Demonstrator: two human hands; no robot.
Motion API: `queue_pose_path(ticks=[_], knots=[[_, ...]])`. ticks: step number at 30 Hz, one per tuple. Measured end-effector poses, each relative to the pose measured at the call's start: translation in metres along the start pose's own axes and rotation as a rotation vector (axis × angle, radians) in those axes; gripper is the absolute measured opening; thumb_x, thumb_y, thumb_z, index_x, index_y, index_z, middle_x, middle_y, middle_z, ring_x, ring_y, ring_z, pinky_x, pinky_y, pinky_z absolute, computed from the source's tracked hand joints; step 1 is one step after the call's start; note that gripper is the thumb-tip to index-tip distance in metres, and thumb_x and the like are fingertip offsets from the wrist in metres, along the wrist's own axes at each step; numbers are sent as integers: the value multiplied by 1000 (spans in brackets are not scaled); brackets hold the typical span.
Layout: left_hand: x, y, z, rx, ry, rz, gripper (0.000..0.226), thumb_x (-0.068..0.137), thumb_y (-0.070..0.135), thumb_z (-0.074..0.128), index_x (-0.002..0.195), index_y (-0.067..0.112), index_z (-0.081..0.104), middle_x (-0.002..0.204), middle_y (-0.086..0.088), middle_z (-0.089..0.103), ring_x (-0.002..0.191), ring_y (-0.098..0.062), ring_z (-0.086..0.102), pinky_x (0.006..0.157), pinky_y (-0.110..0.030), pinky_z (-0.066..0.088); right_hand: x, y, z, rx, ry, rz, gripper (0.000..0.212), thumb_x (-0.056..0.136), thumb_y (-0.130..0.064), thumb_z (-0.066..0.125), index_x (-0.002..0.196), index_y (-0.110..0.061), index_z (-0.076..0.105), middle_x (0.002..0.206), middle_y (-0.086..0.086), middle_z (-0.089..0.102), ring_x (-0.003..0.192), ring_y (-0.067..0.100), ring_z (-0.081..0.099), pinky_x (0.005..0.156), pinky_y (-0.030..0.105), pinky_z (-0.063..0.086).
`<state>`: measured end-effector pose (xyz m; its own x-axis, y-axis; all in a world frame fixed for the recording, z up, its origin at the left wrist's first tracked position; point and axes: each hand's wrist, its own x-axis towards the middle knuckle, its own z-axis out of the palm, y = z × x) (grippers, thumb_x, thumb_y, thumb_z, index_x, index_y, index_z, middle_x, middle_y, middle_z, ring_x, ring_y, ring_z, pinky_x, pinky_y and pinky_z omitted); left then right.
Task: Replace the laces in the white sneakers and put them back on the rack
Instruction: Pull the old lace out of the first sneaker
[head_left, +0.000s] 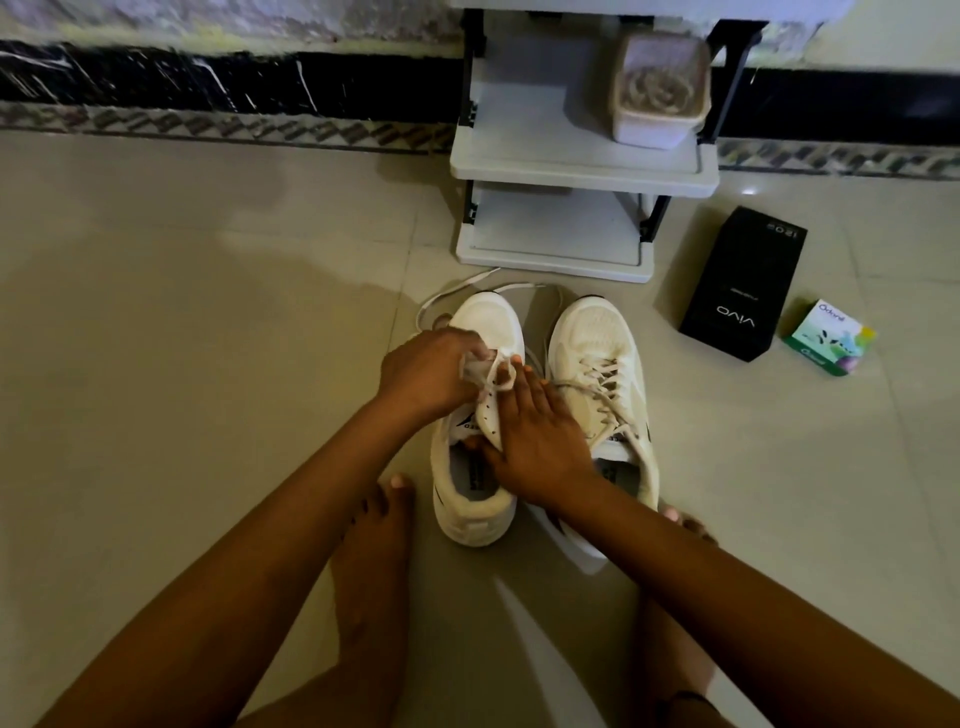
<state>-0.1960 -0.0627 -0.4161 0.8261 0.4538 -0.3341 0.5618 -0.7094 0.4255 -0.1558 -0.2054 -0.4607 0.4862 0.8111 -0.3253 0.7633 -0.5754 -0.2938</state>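
We had both white sneakers on the floor (182, 312), directly in front of the rack (582, 166), toes pointing towards it. The laced sneaker (592, 332) stood before the rack's right half, its lace crossed through the eyelets with the ends lying loose. The open sneaker (480, 322) stood touching it, before the rack's left half. Our left hand (421, 371) was clenched on the white lace (498, 376), pinching it at the eyelets nearest the rack. The free length of the lace curled over the floor between the toe and the rack's bottom shelf. Our right hand (540, 436) grasped the open sneaker's eyelet flap, thumb inside by the tongue, fingers laid along the outside. A beige lidded container (660, 88) sat on the rack's upper shelf, at its right end. A black box (743, 291) lay on the floor just right of the rack's foot. A small green and white box (828, 338) lay beyond it, farther from the rack.
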Motion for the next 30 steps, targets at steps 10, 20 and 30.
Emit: queue_pose_path(ticks=[10, 20, 30], knots=[[2, -2, 4, 170, 161, 37, 16, 85, 29, 64, 95, 19, 72, 108, -4, 66, 102, -25, 57, 84, -35, 46, 0, 0, 1, -33, -11, -17, 88, 83, -62, 10, 149, -7, -10, 157, 16, -9, 146, 27, -5, 116, 36, -6], [-2, -6, 13, 123, 47, 1, 27, 84, 22, 63, 111, 25, 64, 125, -1, 53, 112, -25, 54, 87, -38, 49, 2, 2, 6, -14, 18, -21, 88, 83, -61, 12, 149, -6, -6, 158, 16, -4, 146, 27, -1, 116, 37, -5], [-4, 13, -8, -107, 152, 116, 10, 78, 22, 74, 85, 15, 75, 108, -4, 61, 110, -24, 50, 92, -31, 38, 3, 0, 6, -17, 12, -7, 82, 93, -59, 22, 149, -6, -6, 158, 15, -2, 146, 27, 1, 117, 37, -2]])
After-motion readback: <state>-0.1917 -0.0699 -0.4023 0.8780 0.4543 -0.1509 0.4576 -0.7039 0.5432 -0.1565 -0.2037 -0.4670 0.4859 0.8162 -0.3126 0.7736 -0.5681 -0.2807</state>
